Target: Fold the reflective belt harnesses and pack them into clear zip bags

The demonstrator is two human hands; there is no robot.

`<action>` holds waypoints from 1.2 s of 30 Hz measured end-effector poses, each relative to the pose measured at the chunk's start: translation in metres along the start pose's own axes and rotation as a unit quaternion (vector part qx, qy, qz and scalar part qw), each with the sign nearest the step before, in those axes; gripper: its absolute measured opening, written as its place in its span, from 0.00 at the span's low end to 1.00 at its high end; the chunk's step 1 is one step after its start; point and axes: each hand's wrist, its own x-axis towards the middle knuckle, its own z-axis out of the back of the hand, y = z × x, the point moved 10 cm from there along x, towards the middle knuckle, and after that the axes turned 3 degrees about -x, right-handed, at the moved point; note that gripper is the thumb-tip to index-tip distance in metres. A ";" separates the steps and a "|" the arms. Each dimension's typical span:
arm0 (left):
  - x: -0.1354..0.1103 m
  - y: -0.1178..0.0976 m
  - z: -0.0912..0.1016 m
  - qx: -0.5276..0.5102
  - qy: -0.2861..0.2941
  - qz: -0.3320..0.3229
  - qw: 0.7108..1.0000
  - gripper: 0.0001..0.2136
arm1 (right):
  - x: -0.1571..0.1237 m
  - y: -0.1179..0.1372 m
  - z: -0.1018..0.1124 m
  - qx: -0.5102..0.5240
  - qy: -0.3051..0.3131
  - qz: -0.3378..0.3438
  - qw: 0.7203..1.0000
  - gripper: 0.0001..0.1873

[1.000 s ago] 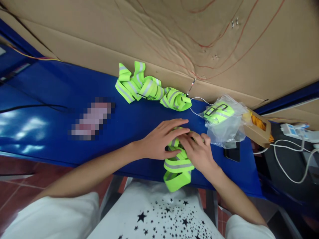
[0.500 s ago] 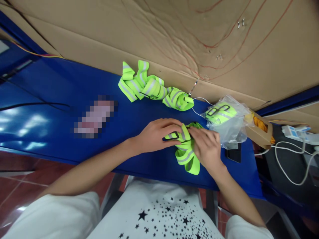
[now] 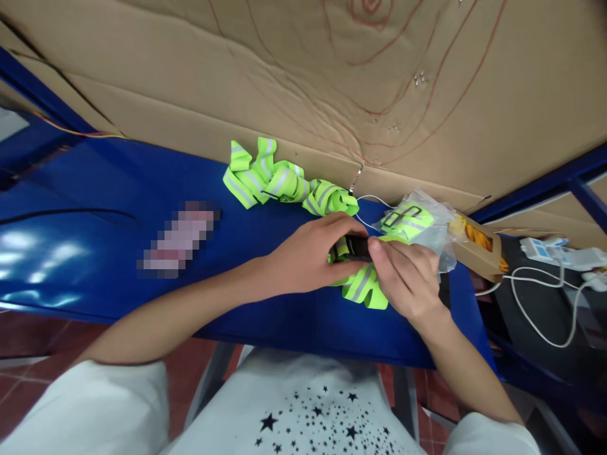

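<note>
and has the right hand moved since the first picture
Yes, rightward: the right hand has come closer to the plastic bag and now hides part of it.

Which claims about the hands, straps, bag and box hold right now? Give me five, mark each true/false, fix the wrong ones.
1. The left hand and right hand are both on one strap. True.
2. The bag lies between the box and the strap pile. True.
3. A black cable lies on the left part of the table. True.
4. The strap pile lies at the table's near edge. False: it lies along the back, by the cardboard.
5. The box is fully closed. False: it has an opening with orange material showing.
</note>
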 end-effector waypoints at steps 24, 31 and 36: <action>0.005 0.040 -0.063 0.214 0.070 -0.055 0.973 0.13 | -0.036 -0.040 -0.084 -0.018 0.129 -0.143 0.981 0.38; 0.008 0.042 -0.060 0.236 0.081 -0.012 0.968 0.14 | -0.025 -0.028 -0.093 -0.042 0.185 -0.152 0.970 0.32; 0.014 0.028 -0.003 0.238 0.057 -0.048 0.968 0.22 | -0.034 -0.078 -0.061 0.025 0.116 -0.249 0.961 0.31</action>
